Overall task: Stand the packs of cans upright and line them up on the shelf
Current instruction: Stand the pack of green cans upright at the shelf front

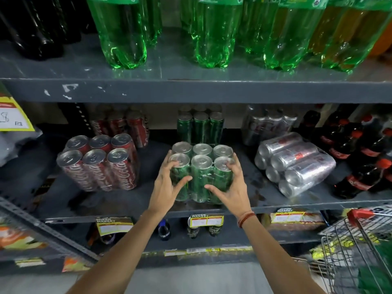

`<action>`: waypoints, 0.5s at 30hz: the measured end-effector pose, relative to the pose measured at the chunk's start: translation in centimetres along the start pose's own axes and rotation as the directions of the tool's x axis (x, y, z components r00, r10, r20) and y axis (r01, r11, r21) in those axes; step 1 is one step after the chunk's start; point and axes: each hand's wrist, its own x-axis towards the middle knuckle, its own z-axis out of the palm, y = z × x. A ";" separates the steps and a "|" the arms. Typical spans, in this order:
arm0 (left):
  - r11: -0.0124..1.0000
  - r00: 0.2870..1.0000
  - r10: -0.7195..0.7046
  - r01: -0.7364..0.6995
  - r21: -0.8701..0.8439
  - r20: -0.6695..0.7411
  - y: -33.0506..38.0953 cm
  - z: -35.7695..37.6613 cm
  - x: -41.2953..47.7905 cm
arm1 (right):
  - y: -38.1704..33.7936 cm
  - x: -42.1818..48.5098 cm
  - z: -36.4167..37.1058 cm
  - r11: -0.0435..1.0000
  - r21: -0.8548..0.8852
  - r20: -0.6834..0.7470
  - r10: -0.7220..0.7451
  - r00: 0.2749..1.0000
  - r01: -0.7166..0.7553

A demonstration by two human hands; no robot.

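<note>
- Both forearms enter from the bottom of the frame and reach up to the middle shelf [127,217] at frame centre.
- Left hand [167,183] on the left side of the green pack [200,172]: fingers curled over the front-left can top, thumb spread across the front face.
- Right hand [233,187] mirrors it on the right side; fingers hooked over the front-right can top, thumb pointing inward. A red thread sits on that wrist.
- Both hands are closed onto the pack. Whether its weight is carried or it rests on the shelf: cannot tell.
- Green pack stands upright, can tops up, centre frame near the shelf's front edge, with a second green pack [200,126] upright directly behind it.
- Red pack [99,164], centre left: upright but leaning back to the left, not square to the edge.
- Silver pack [294,164], centre right: lying on its side, can ends toward the camera. Judged still to be stood up.
- Risks: the wrap is slick and the grip is on rounded can rims, so fingers could slip; a pack left close to the front edge could tip off; swinging the silver pack upright could knock the cola bottles [360,158] just beside it at far right.
</note>
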 end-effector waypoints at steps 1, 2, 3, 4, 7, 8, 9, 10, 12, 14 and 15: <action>1.000 1.000 0.018 -0.018 0.013 -0.002 -0.1 0.1 -0.7 | 0.2 -0.7 0.2 1.000 -0.002 -0.005 -0.011 1.000 0.011; 0.999 1.000 0.028 -0.028 0.025 -0.004 -0.1 0.1 -1.2 | 0.2 -1.1 0.3 1.000 -0.003 -0.010 -0.005 1.000 0.005; 0.999 1.000 0.023 -0.023 0.030 -0.003 0.0 0.1 -1.4 | 0.1 -1.3 0.4 1.000 -0.006 -0.018 0.007 1.000 -0.007; 0.999 1.000 0.008 -0.007 0.033 -0.002 0.1 0.1 -1.5 | 0.1 -1.4 0.4 1.000 -0.014 -0.027 0.013 1.000 -0.013; 0.998 0.999 -0.042 0.041 0.052 0.021 0.7 -0.2 -1.4 | 0.1 -1.2 0.0 0.996 -0.077 -0.056 -0.043 0.997 0.039; 0.997 0.998 -0.055 0.054 0.055 0.015 0.9 -0.3 -1.5 | 0.1 -1.2 -0.2 0.995 -0.078 -0.067 -0.070 0.995 0.064; 0.996 0.997 -0.076 0.075 0.056 0.003 1.4 -0.3 -1.6 | 0.3 -1.1 -0.4 0.994 -0.068 -0.078 -0.089 0.993 0.084; 0.994 0.995 -0.098 0.098 0.053 -0.010 2.1 -0.3 -1.6 | 0.3 -0.9 -0.6 0.994 -0.051 -0.087 -0.102 0.991 0.098; 0.984 0.983 -0.177 0.177 0.014 -0.048 3.9 0.1 -1.3 | 0.1 0.3 -1.4 0.996 0.023 -0.077 -0.089 0.993 0.092; 0.956 0.951 -0.292 0.288 -0.052 -0.106 5.5 1.0 -0.5 | -0.6 2.8 -2.4 0.993 0.116 -0.001 -0.025 1.000 0.025; 0.937 0.928 -0.348 0.343 -0.064 -0.133 6.0 1.5 0.1 | -0.8 4.3 -2.9 0.989 0.145 0.077 0.022 0.997 -0.033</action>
